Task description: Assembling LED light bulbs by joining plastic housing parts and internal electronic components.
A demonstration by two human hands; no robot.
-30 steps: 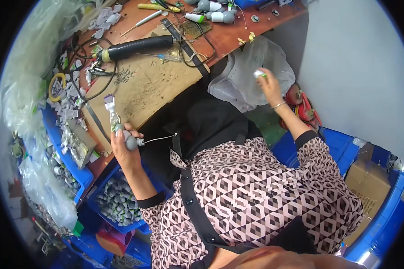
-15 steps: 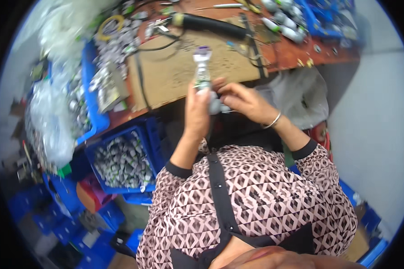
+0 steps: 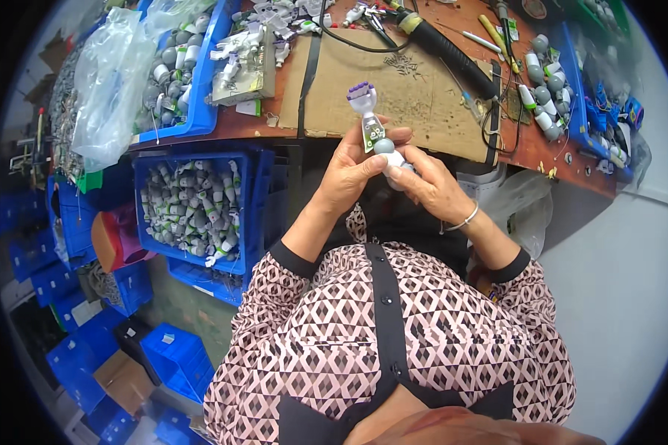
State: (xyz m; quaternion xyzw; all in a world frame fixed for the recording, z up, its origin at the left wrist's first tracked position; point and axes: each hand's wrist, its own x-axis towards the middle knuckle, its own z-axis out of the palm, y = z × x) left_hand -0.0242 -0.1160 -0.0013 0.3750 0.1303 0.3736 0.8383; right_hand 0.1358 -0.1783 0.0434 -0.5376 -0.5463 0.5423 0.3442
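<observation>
A toy robot arm (image 3: 372, 132) is held in front of my chest at the table's near edge. It has a whitish hand with purple fingertips pointing away from me, a green-and-white forearm with small screws or holes, and grey ball-shaped joints. My left hand (image 3: 345, 176) is closed around the forearm, its thumb against the grey ball. My right hand (image 3: 432, 184) grips the nearer grey-and-white end between thumb and fingers. Part of that end is hidden by the fingers.
A cardboard sheet (image 3: 326, 89) with scattered screws lies on the red table. A black electric screwdriver (image 3: 453, 55) and its cable lie across the far side. Blue bins of similar parts stand at left (image 3: 208, 74), below the table (image 3: 246, 215) and at right (image 3: 571, 81).
The view has shifted, with more of the left bins and the right side of the table showing. The toy arm now tilts, and my right hand has closed onto its near end.
</observation>
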